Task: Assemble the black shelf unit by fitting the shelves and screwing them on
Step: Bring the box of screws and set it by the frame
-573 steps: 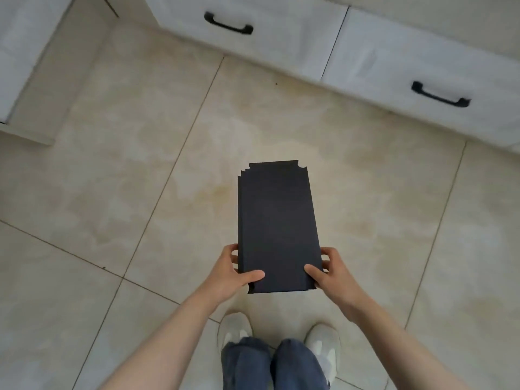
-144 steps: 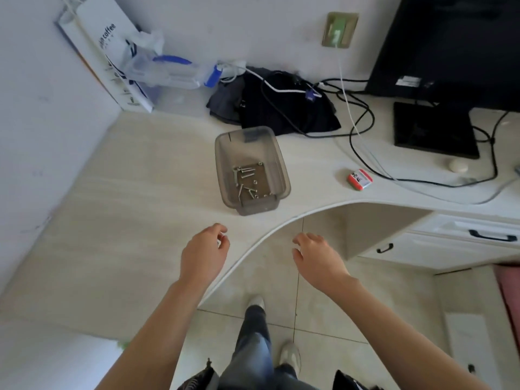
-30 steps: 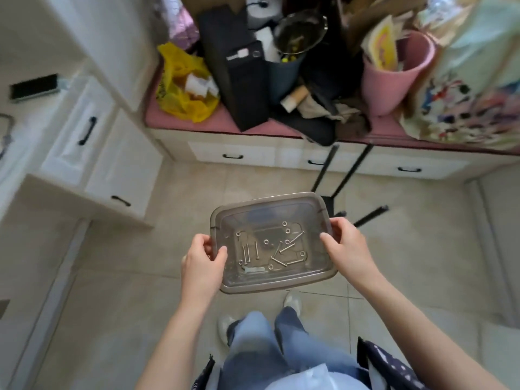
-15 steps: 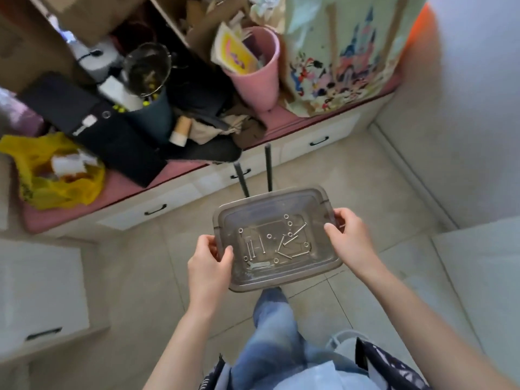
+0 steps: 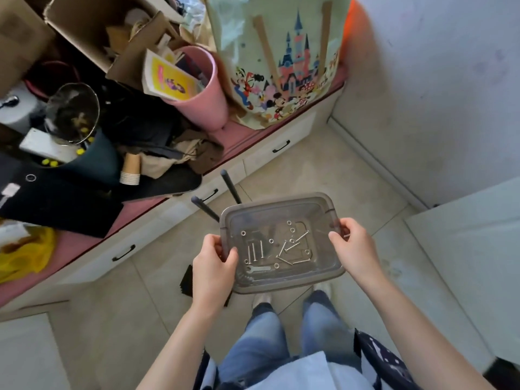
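Left hand (image 5: 213, 267) and right hand (image 5: 356, 249) grip the ends of a translucent tray (image 5: 281, 200) holding screws (image 5: 296, 243) and a small wrench (image 5: 260, 269). Two black poles (image 5: 230, 187) vanish behind it at 11 o'clock. At 8 o'clock, black shelf panels (image 5: 185, 280) are mostly hidden.

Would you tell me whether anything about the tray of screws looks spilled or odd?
Nothing stands out: the left hand and right hand hold the tray, and the screws and spanner lie inside it.
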A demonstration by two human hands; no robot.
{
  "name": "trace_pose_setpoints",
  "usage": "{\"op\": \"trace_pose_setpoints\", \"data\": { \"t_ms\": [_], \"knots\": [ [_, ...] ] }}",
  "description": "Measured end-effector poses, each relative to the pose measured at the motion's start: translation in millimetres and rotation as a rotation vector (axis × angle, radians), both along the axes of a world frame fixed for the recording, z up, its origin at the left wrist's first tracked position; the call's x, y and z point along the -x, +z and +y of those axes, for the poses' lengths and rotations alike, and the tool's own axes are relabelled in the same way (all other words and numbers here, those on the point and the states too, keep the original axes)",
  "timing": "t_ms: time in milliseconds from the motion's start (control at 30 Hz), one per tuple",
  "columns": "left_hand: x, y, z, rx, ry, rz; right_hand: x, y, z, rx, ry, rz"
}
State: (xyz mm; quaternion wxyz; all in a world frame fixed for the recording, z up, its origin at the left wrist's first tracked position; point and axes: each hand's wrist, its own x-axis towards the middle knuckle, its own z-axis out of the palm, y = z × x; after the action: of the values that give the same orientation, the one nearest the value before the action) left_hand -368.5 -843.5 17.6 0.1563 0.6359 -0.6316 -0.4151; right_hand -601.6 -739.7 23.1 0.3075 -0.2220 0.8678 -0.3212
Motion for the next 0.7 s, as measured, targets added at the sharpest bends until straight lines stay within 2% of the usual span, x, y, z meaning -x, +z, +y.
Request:
{"op": "trace_pose_setpoints", "data": {
  "t_ms": [167,467,700],
  "knots": [
    [55.6,-8.4,7.1,0.005,0.043,0.0,58.8,-7.7,-2.3,0.011,0.052,-0.029],
    [168.5,-23.5,45.5,0.052,0.245,-0.023,186.4,-11.0,-9.4,0.013,0.285,-0.032],
    [220.0,-38.9,53.9,-0.044,0.239,0.058,246.6,-30.3,-15.0,0.006,0.33,0.018]
  ]
}}
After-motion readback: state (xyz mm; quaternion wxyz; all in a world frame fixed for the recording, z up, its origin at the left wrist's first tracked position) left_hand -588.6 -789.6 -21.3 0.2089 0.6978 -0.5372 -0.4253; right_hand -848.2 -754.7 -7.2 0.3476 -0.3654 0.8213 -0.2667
